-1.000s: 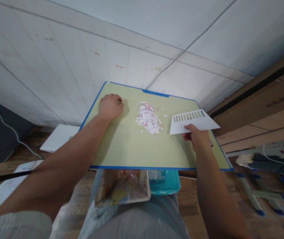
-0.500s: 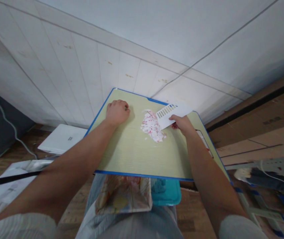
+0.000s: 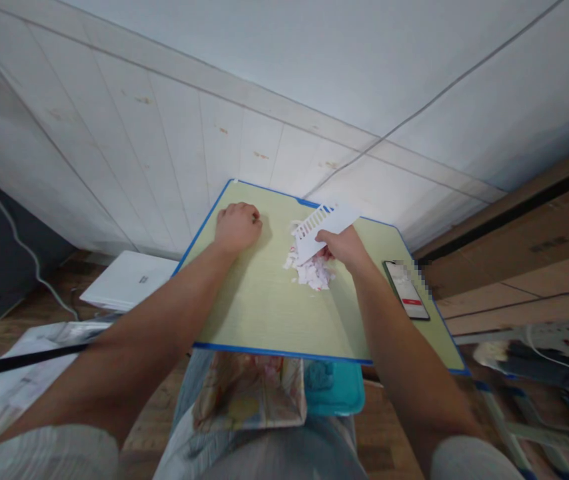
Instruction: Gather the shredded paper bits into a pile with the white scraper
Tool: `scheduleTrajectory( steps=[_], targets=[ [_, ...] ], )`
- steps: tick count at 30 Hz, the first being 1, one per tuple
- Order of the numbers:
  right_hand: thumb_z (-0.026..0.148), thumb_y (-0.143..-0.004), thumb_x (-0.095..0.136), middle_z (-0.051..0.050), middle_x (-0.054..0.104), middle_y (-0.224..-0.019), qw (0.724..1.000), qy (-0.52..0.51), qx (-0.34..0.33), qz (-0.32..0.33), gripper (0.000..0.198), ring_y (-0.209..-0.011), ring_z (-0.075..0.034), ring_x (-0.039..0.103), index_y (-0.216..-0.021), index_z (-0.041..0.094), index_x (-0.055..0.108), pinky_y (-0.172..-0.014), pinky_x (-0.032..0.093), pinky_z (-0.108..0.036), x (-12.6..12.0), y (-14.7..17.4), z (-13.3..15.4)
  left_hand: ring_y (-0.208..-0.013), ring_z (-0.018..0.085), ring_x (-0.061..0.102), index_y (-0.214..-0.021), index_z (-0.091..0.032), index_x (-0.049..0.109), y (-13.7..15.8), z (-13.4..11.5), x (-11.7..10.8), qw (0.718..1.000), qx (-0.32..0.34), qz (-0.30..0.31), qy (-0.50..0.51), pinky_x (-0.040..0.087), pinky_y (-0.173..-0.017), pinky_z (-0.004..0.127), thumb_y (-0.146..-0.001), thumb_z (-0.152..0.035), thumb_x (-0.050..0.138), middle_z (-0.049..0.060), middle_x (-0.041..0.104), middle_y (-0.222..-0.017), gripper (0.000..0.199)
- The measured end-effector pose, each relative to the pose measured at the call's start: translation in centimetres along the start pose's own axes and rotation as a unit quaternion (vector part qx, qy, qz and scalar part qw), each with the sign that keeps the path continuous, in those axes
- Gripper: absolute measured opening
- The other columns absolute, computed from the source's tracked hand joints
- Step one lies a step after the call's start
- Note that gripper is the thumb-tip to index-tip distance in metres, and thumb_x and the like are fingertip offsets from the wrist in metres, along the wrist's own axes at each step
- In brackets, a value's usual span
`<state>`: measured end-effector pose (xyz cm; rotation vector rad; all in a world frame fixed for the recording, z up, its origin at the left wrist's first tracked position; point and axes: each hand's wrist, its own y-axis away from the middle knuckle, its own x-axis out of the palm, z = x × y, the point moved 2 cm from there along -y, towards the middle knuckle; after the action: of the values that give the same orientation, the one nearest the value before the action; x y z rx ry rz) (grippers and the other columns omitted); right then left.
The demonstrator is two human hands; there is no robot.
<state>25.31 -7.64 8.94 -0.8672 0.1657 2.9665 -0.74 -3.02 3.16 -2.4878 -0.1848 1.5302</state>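
Note:
My right hand [image 3: 340, 248] grips a white slotted card [image 3: 325, 227], thumb on top. The card slants over a heap of torn paper scraps [image 3: 314, 275], white with pink and red marks, and covers part of it. My left hand [image 3: 238, 227] rests closed on the left of the pale yellow board [image 3: 264, 300], knuckles up. A small dark spot shows by its fingers; I cannot make out what it is. The board has a blue edge and lies flat in front of me.
A phone [image 3: 407, 291] lies at the board's right side. Below the near edge are an open patterned bag [image 3: 259, 407] and a turquoise tub [image 3: 339, 393]. Cardboard boxes [image 3: 524, 260] stand to the right, a white panelled wall [image 3: 174, 127] behind. A white flat case [image 3: 129, 280] sits at left.
My right hand has moved left with the slotted card, which now lies over the upper part of the scraps. More of the phone shows. My left hand stays in place on the board.

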Motion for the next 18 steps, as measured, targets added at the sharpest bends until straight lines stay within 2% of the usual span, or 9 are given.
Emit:
scheduleTrajectory(
  steps=[3, 6, 9, 12, 15, 18],
  targets=[
    [0.019, -0.082, 0.071, -0.003, 0.072, -0.056, 1.0, 0.001, -0.004, -0.027, 0.007, -0.048, -0.02, 0.067, -0.077, 0.023, 0.072, -0.047, 0.051, -0.024, 0.4, -0.7, 0.7, -0.151, 0.043, 0.069, -0.127, -0.021, 0.091, 0.0, -0.1, -0.1, 1.0, -0.002, 0.003, -0.004, 0.051, -0.131, 0.06, -0.106, -0.023, 0.063, 0.02, 0.082, -0.152, 0.034],
    [0.02, -0.086, 0.074, -0.007, 0.082, -0.069, 1.0, -0.005, -0.008, -0.016, 0.003, -0.056, -0.021, 0.075, -0.085, 0.021, 0.077, -0.052, 0.056, -0.024, 2.7, -1.7, 1.5, -0.152, 0.043, 0.068, -0.128, -0.022, 0.091, 0.0, -0.1, -0.3, 1.0, -0.008, 0.004, 0.0, 0.051, -0.132, 0.061, -0.106, -0.023, 0.063, 0.019, 0.082, -0.153, 0.035],
    [0.017, -0.086, 0.073, -0.009, 0.083, -0.069, 1.0, -0.01, 0.006, 0.002, 0.005, -0.051, -0.021, 0.073, -0.082, 0.02, 0.076, -0.048, 0.054, -0.026, 4.1, -2.4, 1.6, -0.151, 0.042, 0.069, -0.128, -0.023, 0.09, 0.0, -0.2, -0.4, 1.0, -0.008, 0.007, -0.005, 0.051, -0.132, 0.059, -0.106, -0.022, 0.062, 0.018, 0.083, -0.152, 0.037],
    [0.015, -0.084, 0.073, -0.007, 0.079, -0.063, 1.0, -0.012, 0.008, -0.014, 0.006, -0.046, -0.021, 0.068, -0.081, 0.021, 0.074, -0.044, 0.049, -0.026, 3.3, -2.0, 0.8, -0.15, 0.041, 0.07, -0.128, -0.022, 0.09, 0.1, -0.2, -0.4, 1.0, -0.003, 0.003, -0.014, 0.053, -0.131, 0.059, -0.106, -0.022, 0.061, 0.018, 0.083, -0.152, 0.036],
    [0.019, -0.086, 0.074, -0.005, 0.076, -0.06, 0.999, -0.02, -0.001, -0.04, 0.007, -0.046, -0.02, 0.066, -0.08, 0.022, 0.072, -0.045, 0.05, -0.026, 2.0, -0.6, -0.2, -0.148, 0.042, 0.071, -0.125, -0.025, 0.091, 0.1, -0.2, -0.3, 1.0, 0.002, -0.002, -0.012, 0.054, -0.129, 0.061, -0.105, -0.022, 0.062, 0.017, 0.084, -0.149, 0.035],
    [0.024, -0.087, 0.073, -0.006, 0.079, -0.064, 0.998, -0.051, -0.041, -0.006, 0.01, -0.045, -0.018, 0.063, -0.078, 0.024, 0.071, -0.047, 0.053, -0.028, 2.4, 1.4, -0.7, -0.148, 0.043, 0.07, -0.124, -0.025, 0.091, 0.0, 0.0, -0.2, 1.0, 0.003, -0.006, -0.007, 0.053, -0.129, 0.062, -0.105, -0.022, 0.062, 0.018, 0.084, -0.148, 0.035]
  ],
)
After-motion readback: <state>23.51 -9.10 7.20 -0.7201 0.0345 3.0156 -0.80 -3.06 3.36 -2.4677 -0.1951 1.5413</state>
